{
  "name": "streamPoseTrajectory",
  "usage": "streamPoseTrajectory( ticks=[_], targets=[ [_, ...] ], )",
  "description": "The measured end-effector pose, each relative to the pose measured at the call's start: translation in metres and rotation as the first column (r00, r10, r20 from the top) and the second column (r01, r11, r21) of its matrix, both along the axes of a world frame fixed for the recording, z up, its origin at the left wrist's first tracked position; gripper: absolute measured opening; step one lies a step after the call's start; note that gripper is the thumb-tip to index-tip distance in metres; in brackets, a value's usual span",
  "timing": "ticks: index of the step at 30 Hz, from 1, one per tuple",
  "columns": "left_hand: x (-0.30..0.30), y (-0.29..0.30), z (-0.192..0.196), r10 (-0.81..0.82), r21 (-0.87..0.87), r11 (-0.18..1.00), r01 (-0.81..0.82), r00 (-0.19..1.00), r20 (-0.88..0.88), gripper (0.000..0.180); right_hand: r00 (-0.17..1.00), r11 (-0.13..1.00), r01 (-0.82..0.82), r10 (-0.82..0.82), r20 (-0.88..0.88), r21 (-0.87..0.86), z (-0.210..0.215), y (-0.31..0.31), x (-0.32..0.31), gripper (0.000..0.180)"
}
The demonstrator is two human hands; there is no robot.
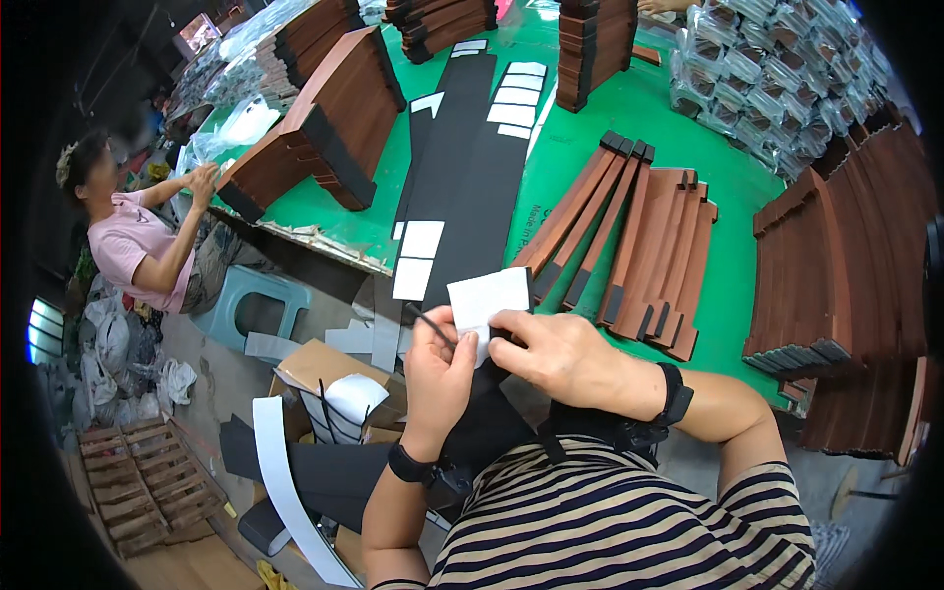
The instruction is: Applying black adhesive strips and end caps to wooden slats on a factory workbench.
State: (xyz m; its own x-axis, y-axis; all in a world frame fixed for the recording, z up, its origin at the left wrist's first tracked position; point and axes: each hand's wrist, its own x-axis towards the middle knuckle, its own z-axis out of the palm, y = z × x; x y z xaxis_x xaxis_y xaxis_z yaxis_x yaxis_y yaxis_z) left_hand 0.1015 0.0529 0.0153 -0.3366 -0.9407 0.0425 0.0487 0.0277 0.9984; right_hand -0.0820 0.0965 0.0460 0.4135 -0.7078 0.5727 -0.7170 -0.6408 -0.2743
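A small white sheet (490,295) with a dark edge on its right is held up in front of my body at the table's near edge. My left hand (439,382) is closed on its lower left part, and a thin black strip (429,323) sticks out between its fingers. My right hand (582,362) pinches the sheet's lower right side, fingers bent. Just beyond, long black sheets (472,177) with white rectangular pieces (421,241) on them lie on the green table (580,128). To the right rest several brown wooden slats (659,261) with black-covered ends.
Stacked brown curved slats (334,108) stand at the far left, more (836,275) at the right. Plastic-wrapped bundles (777,74) are piled back right. A person in pink (143,236) works at the left, near a blue stool (254,307). An open cardboard box (329,369) stands left of me.
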Motion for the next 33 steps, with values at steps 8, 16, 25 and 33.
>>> streamPoseTrajectory(
  ticks=[8,16,25,33],
  targets=[
    [0.013,-0.016,-0.008,0.173,-0.367,0.929,-0.039,0.924,0.341,0.039,0.736,0.84,-0.125,-0.279,0.617,0.529,0.017,-0.008,-0.041,0.021],
    [0.009,-0.003,0.007,-0.187,-0.3,0.863,0.407,0.808,0.559,0.06,0.642,0.584,-0.389,-0.383,0.664,0.713,0.021,0.003,-0.059,0.022],
    [-0.015,0.006,0.003,-0.199,-0.435,0.727,0.531,0.77,0.607,0.022,0.902,0.815,-0.141,-0.128,0.412,0.562,0.002,-0.001,-0.061,0.03],
    [-0.016,-0.007,0.002,-0.312,-0.465,0.679,0.568,0.796,0.518,0.012,0.977,0.974,-0.095,0.051,0.208,0.205,0.002,-0.007,-0.052,0.041]
  ],
)
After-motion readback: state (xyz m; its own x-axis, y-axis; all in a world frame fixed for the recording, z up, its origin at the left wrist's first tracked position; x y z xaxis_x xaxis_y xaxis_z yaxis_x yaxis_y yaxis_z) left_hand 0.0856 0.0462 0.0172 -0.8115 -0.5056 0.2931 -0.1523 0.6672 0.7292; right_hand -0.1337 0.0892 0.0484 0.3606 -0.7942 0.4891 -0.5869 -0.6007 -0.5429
